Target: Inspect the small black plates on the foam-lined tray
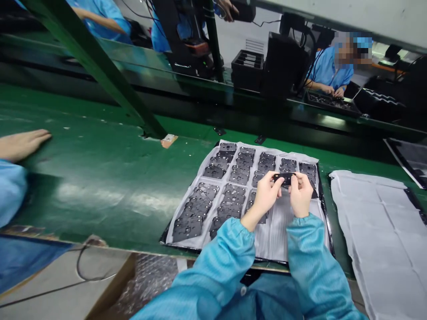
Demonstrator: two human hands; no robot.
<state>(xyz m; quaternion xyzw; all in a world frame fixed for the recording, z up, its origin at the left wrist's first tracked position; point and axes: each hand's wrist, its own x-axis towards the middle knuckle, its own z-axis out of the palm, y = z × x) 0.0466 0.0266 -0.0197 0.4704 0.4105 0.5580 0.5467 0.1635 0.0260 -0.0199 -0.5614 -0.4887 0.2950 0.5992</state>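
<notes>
far left, a co-worker's hand lies on the green bench, blue sleeve behind it; green post slants down to the bench, between that hand and the lined tray, no block to either hand over the tray; small paper scrap at its foot; tray next, two rows of slots; far row has dark flat parts in all five columns, overlapping; near row has them in the left three, third partly hidden by the left arm; near right side shows white lining, so I'd call it mostly loaded, that section left; two loose dark pieces on the bench behind the tray; left hand pinches the left end of a small dark piece, fingers closed on it; right hand has the other end, also closed; piece is up over the tray's right half; hands and sleeves hide some slots, can't tell exact fill there; black bin beyond; right of it a person works across the line; far right, white-lined sheet beside the tray
</notes>
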